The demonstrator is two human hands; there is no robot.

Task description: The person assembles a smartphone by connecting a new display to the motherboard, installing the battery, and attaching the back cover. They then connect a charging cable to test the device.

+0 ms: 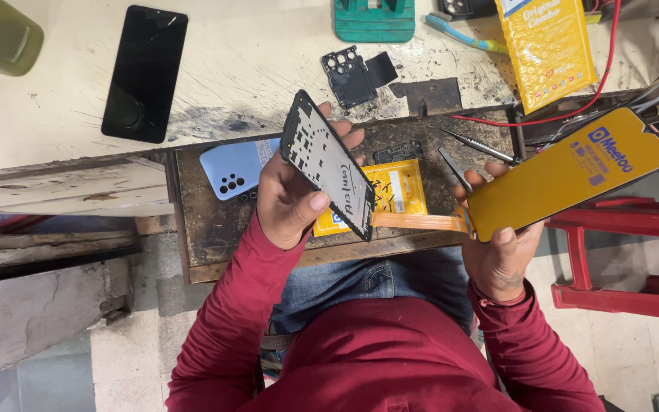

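Nearest, the left hand (291, 200) closes thumb and fingers on a black phone frame (328, 165), held above the bench edge. Its long axis runs from far-left to near-right, inner face tilted up. The right hand (499, 248) pinches the near-left end of a yellow-backed display panel (570, 174), whose length rises to the far right. An orange flex ribbon (419, 222) bridges the two, stretched nearly flat. Keeping that ribbon slack and unkinked looks the key to doing this well. Farther off lie tweezers (480, 146), a blue back cover (236, 169) and a black phone (145, 73).
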